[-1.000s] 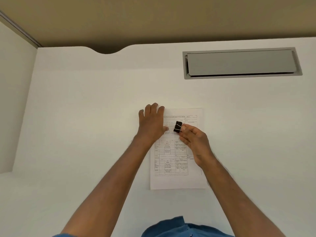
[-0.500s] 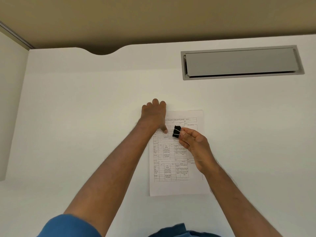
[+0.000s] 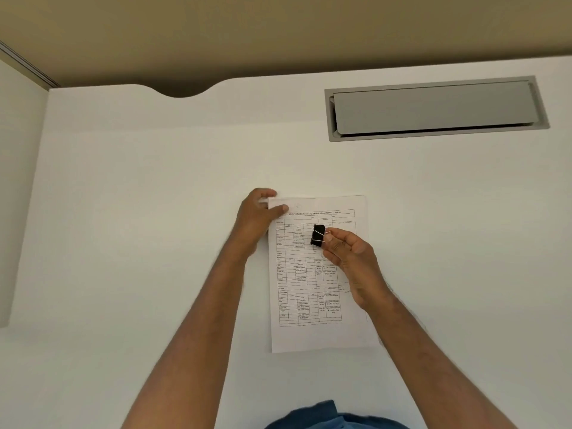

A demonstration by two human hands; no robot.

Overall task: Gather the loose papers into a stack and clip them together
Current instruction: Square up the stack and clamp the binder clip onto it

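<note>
A stack of white papers (image 3: 312, 289) with printed tables lies on the white desk (image 3: 154, 212) in front of me. My left hand (image 3: 257, 218) pinches the stack's top left corner, thumb on top and fingers curled under the edge, lifting it slightly. My right hand (image 3: 349, 255) hovers over the upper middle of the sheet and holds a black binder clip (image 3: 318, 234) by its wire handles, the clip's black body pointing left toward the pinched corner. The clip is apart from the paper's edge.
A grey cable hatch (image 3: 433, 108) is set into the desk at the back right. The desk's far edge has a curved cutout (image 3: 182, 89). A white side panel (image 3: 18, 181) stands at the left.
My left hand has slid from lying flat on the page to the top left corner and now grips it. The right hand with the clip has stayed almost in place.
</note>
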